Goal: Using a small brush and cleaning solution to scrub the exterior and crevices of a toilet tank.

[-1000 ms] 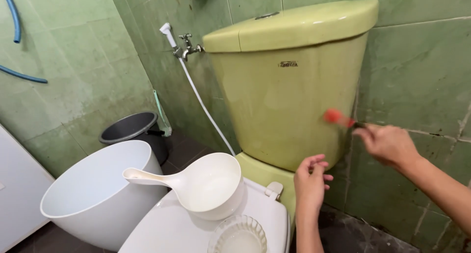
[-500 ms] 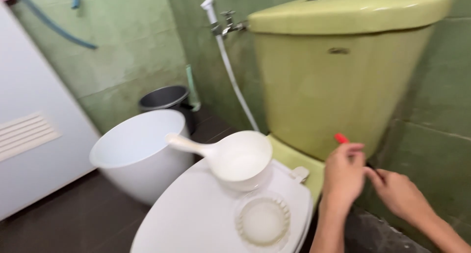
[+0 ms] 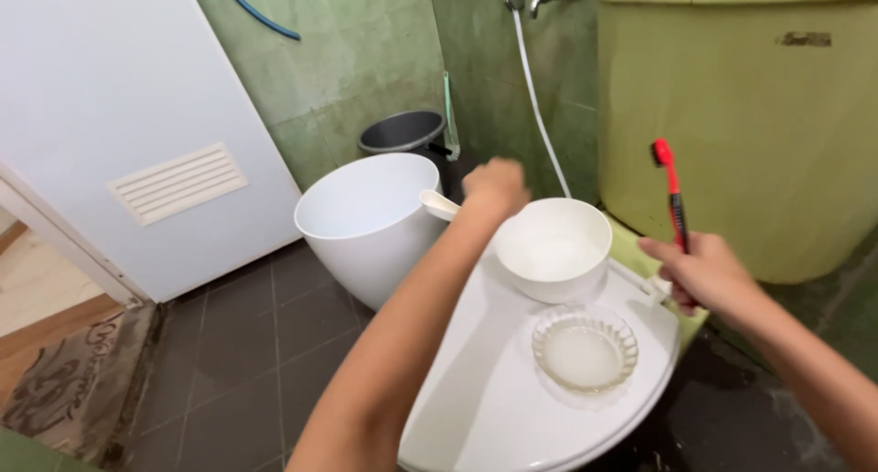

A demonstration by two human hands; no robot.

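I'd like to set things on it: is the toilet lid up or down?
Down. The white toilet lid lies flat, with a white dipper and a clear glass dish resting on it.

Red and black toothbrush [image 3: 672, 198], white dipper [image 3: 551, 249], white bucket [image 3: 370, 218], clear ribbed glass dish [image 3: 585, 352], yellow-green toilet tank [image 3: 741, 115], green wall tiles [image 3: 357, 60].
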